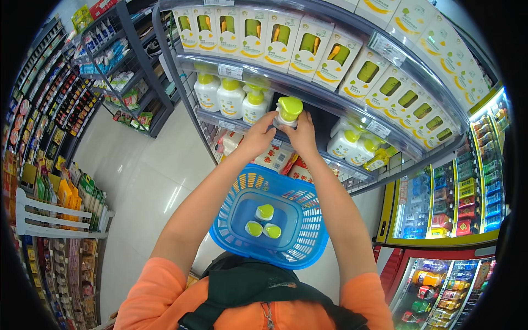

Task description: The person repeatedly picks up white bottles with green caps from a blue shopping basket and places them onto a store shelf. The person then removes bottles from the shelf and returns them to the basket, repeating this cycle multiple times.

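Note:
Between my left hand point(260, 134) and my right hand point(302, 133) is a white pump bottle with a lime-green top point(289, 109), gripped from both sides at the front of a shelf. More bottles of the same kind point(230, 99) line the shelf to the left, and a few white bottles point(343, 142) stand to the right beside a yellow-green bottle point(377, 159). Below my forearms a blue plastic shopping basket point(307, 253) holds three green-topped bottles point(264, 212), seen from above.
White boxes with green windows point(280, 37) fill the shelf above. Packaged bags point(274, 159) lie on the shelf below. Lit drink coolers point(449, 198) stand on the right. On the left are a dark goods rack point(136, 70) and a white slatted divider point(53, 210). Pale tiled floor point(144, 173) lies between.

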Available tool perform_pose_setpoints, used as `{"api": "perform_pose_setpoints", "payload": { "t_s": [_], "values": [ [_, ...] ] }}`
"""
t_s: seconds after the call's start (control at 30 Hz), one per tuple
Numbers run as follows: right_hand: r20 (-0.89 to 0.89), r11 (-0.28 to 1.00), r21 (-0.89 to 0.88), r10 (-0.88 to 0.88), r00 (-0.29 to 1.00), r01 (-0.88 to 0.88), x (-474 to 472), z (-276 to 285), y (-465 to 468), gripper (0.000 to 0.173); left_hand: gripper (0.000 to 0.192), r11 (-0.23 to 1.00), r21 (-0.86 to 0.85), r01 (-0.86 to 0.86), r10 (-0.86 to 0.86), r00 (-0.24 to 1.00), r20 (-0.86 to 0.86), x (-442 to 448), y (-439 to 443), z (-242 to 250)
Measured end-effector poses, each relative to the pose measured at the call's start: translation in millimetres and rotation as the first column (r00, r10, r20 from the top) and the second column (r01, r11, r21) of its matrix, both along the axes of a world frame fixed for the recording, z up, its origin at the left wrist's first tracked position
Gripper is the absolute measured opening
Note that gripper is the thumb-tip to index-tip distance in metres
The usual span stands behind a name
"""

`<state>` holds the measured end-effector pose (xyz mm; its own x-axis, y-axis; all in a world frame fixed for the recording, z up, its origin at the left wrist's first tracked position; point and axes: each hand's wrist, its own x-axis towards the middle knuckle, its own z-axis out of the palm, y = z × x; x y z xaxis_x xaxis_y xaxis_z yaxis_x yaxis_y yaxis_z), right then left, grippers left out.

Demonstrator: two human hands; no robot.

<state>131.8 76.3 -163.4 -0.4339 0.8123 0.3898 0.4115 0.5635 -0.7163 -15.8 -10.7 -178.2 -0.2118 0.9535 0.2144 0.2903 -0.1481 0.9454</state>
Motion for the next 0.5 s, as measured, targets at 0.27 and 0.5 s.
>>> {"api": "perform_pose_setpoints", "payload": {
  "t_s": [0.27,0.5],
  "values": [
    [0.091,0.998,-0.059,0.022,0.996,-0.017,-18,-17,40,0.069,0.063,0.999,0.003,-0.049,0.049,0.982,-0.184,-4,29,-20],
    [0.120,0.991,-0.129,0.059,0.991,-0.044,-21,-11,41,0.077,0.064,0.985,0.121,-0.121,0.150,0.948,-0.280,-2,36,-38]
  ]
}}
